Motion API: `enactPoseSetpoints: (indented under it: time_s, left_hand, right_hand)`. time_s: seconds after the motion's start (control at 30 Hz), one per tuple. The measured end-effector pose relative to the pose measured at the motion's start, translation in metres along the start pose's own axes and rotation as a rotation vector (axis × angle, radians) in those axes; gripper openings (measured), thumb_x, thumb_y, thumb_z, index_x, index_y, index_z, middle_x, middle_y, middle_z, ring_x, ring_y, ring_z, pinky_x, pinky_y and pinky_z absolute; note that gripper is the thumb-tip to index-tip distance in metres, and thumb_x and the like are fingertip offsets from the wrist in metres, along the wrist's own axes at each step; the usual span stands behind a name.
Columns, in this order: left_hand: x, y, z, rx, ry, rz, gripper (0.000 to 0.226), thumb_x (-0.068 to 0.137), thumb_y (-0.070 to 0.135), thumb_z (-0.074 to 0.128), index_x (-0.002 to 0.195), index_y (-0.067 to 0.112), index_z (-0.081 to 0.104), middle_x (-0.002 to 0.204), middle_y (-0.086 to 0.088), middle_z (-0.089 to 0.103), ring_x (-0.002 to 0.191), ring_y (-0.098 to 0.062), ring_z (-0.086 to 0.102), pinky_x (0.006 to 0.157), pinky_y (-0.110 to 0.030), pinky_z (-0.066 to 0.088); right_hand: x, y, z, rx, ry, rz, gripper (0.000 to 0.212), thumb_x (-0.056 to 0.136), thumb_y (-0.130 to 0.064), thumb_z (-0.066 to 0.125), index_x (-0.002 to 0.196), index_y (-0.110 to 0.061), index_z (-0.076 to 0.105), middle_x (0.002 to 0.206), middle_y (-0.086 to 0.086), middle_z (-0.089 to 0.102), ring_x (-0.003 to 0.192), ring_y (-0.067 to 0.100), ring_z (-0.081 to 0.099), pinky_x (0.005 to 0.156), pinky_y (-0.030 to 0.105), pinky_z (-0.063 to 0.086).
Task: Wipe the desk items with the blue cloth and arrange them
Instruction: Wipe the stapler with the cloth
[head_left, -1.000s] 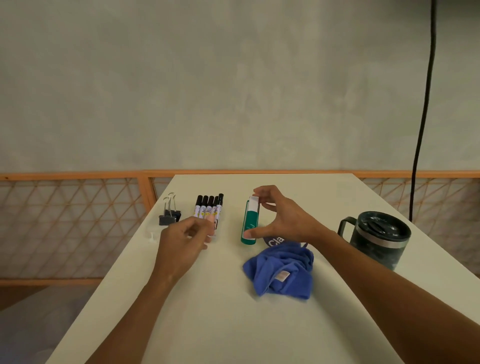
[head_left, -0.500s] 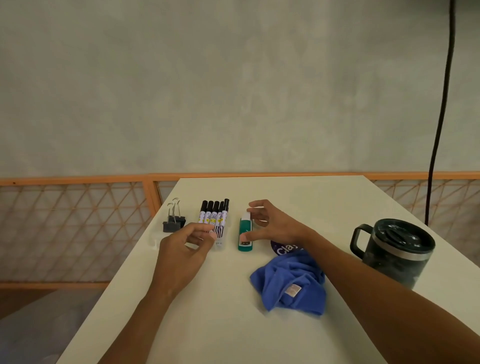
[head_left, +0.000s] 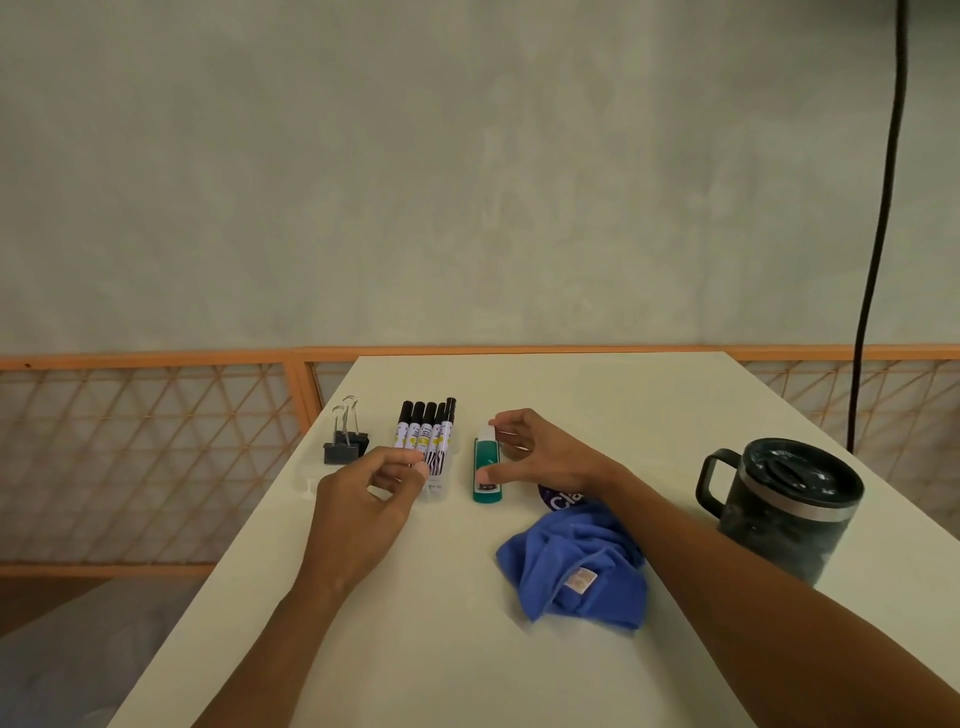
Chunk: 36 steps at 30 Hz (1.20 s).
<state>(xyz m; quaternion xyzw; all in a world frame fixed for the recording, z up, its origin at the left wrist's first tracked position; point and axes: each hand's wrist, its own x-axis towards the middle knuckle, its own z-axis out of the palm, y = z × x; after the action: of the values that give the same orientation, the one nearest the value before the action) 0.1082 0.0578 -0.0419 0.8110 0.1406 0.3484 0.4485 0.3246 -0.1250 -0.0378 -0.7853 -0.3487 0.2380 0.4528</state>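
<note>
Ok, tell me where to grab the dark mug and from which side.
Take the mug by its handle, coming from the middle of the table. The loop juts out on that side, facing the blue cloth, and the mug stands upright with its lid on; the body looks too wide for an easy one-hand wrap.

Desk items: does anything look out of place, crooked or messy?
Mostly tidy. The blue cloth lies crumpled in a heap, covering part of a purple disc. The rightmost of the markers sits slightly farther back than its row. The green stick lies roughly parallel to them.
</note>
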Motion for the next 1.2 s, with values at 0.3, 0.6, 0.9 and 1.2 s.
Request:
enactPoseSetpoints:
  time_s: [0.3,0.6,0.9,1.2]
  left_hand:
    - [-0.006,0.007,0.005,0.036,-0.035,0.086,0.013,0.096,0.019,0.079,0.1,0.032,0.08,0.089,0.015,0.078,0.087,-0.01,0.07,0.069,-0.011,0.051]
    - [-0.02,0.022,0.019,0.058,-0.115,0.16,0.013,0.094,0.018,0.082,0.104,0.027,0.082,0.089,0.012,0.078,0.087,-0.01,0.07,0.069,-0.009,0.049]
    - [-0.033,0.032,0.028,0.089,-0.177,0.178,0.014,0.096,0.017,0.081,0.102,0.029,0.082,0.095,0.023,0.076,0.086,-0.01,0.069,0.067,-0.017,0.052]
    - [-0.054,0.063,0.048,-0.032,-0.286,0.358,0.036,0.094,0.021,0.083,0.129,0.025,0.075,0.117,0.007,0.075,0.109,-0.016,0.073,0.092,-0.021,0.058]
  right_hand:
    - [-0.064,-0.033,0.0,-0.016,0.251,-0.14,0.07,0.092,-0.042,0.083,0.152,-0.029,0.049,0.155,-0.012,0.053,0.145,0.008,0.05,0.117,0.023,0.046]
    - [-0.199,-0.044,-0.024,-0.404,0.659,-0.447,0.033,0.098,-0.03,0.079,0.13,-0.031,0.069,0.128,-0.024,0.068,0.118,-0.003,0.064,0.098,0.016,0.053]
    - [-0.262,-0.007,-0.096,-0.624,0.823,-0.161,0.109,0.063,-0.079,0.088,0.153,-0.034,0.045,0.157,-0.013,0.041,0.149,0.016,0.032,0.123,0.044,0.034]
    - [-0.275,0.025,-0.125,-0.369,0.65,0.165,0.111,0.055,-0.071,0.091,0.144,-0.026,0.043,0.133,-0.01,0.056,0.113,0.013,0.061,0.079,0.021,0.049]
